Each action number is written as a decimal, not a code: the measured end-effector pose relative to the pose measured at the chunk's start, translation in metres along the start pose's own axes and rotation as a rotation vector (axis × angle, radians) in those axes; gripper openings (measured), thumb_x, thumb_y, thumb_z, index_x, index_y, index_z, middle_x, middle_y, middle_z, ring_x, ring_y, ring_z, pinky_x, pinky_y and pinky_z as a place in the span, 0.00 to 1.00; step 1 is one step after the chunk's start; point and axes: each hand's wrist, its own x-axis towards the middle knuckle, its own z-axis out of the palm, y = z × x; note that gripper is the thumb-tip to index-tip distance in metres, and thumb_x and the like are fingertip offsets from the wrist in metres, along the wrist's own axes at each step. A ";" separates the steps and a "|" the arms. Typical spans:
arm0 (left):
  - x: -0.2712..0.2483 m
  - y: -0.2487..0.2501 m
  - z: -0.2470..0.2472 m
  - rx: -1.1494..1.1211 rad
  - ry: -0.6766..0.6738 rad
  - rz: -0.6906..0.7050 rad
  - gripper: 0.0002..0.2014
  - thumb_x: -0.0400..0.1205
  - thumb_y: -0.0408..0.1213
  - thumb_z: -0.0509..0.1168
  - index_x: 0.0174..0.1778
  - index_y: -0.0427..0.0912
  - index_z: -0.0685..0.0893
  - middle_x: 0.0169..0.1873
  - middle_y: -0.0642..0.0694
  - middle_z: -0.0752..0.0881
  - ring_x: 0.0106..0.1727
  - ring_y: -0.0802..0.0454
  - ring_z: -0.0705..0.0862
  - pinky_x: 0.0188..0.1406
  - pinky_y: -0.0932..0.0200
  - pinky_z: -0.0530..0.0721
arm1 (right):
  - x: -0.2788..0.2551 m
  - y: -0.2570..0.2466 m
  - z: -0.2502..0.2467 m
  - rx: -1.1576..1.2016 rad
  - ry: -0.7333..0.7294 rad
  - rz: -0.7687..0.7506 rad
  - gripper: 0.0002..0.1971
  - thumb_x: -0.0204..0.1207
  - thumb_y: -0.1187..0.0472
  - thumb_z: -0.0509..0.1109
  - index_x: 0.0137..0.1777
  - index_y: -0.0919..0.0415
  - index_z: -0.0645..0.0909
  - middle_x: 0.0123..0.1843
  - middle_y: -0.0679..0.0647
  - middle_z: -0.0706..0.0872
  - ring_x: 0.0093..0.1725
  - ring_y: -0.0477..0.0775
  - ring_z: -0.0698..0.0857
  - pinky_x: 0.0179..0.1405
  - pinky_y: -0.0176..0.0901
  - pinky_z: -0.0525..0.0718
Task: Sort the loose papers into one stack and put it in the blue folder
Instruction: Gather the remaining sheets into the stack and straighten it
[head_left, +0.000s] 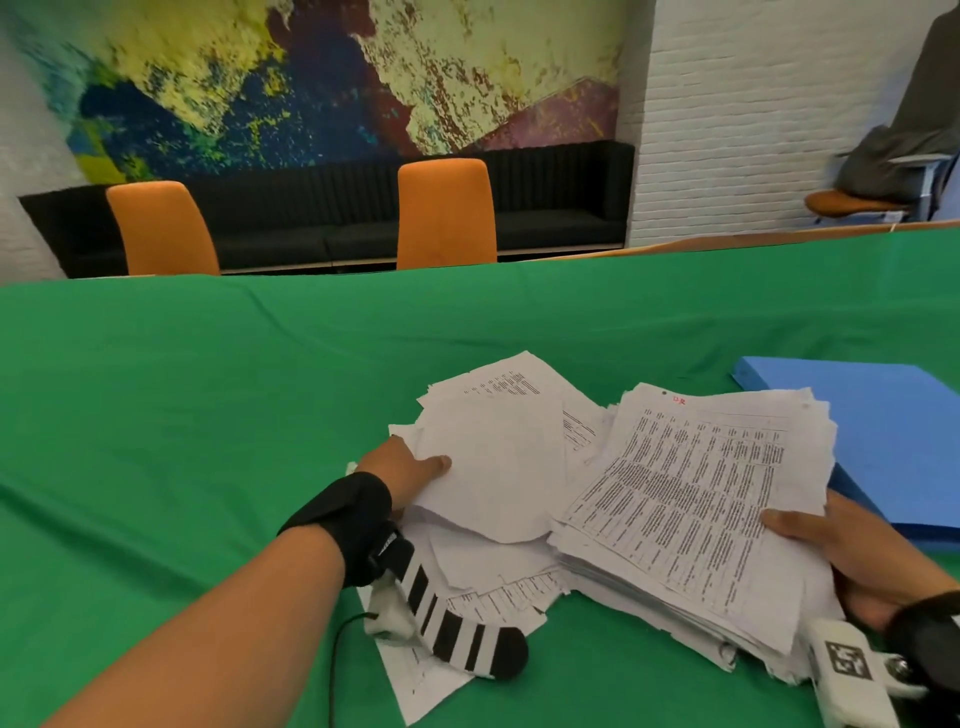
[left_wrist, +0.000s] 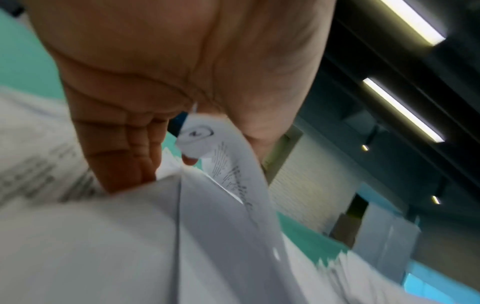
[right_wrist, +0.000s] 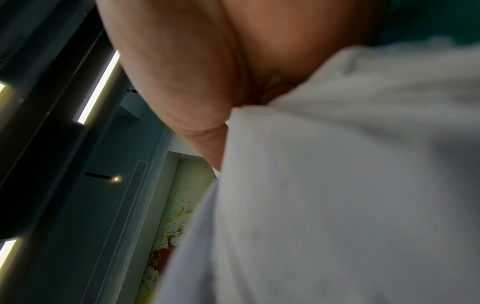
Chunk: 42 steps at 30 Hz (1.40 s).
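The right hand (head_left: 852, 551) grips the near right corner of the thick printed stack (head_left: 696, 509), thumb on top. That stack overlaps the blue folder (head_left: 893, 441), which lies closed on the green worktop (head_left: 208, 415). Left of the stack, the left hand (head_left: 410, 467) pinches a smaller bundle of loose papers (head_left: 498, 457); its fingers underneath are probably curled. Ragged edges could snag and spill sheets when the piles merge.

Showing two hands — left hand (head_left: 402, 470), right hand (head_left: 852, 553); one blue folder (head_left: 893, 447); two paper piles — thick stack (head_left: 691, 514), loose heap (head_left: 498, 467); two orange chairs (head_left: 447, 213).
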 end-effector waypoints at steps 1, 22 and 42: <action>0.002 0.002 0.000 -0.079 -0.001 -0.018 0.29 0.82 0.61 0.65 0.62 0.35 0.81 0.42 0.43 0.83 0.38 0.47 0.82 0.31 0.57 0.74 | -0.001 0.000 0.001 0.003 -0.001 -0.003 0.23 0.79 0.75 0.66 0.72 0.59 0.81 0.63 0.64 0.92 0.57 0.69 0.93 0.56 0.68 0.91; -0.053 0.020 -0.090 -0.165 0.443 0.245 0.31 0.81 0.28 0.64 0.78 0.57 0.65 0.61 0.39 0.84 0.47 0.40 0.83 0.50 0.47 0.87 | -0.017 -0.018 0.005 0.019 0.034 -0.100 0.23 0.80 0.73 0.68 0.72 0.54 0.81 0.63 0.61 0.93 0.57 0.69 0.93 0.60 0.69 0.87; -0.101 -0.021 -0.073 0.103 -0.151 0.348 0.26 0.82 0.64 0.62 0.76 0.65 0.71 0.60 0.53 0.87 0.50 0.56 0.89 0.60 0.55 0.86 | -0.077 -0.096 0.036 0.099 0.032 -0.363 0.20 0.83 0.75 0.61 0.68 0.57 0.83 0.62 0.59 0.93 0.54 0.63 0.94 0.48 0.57 0.94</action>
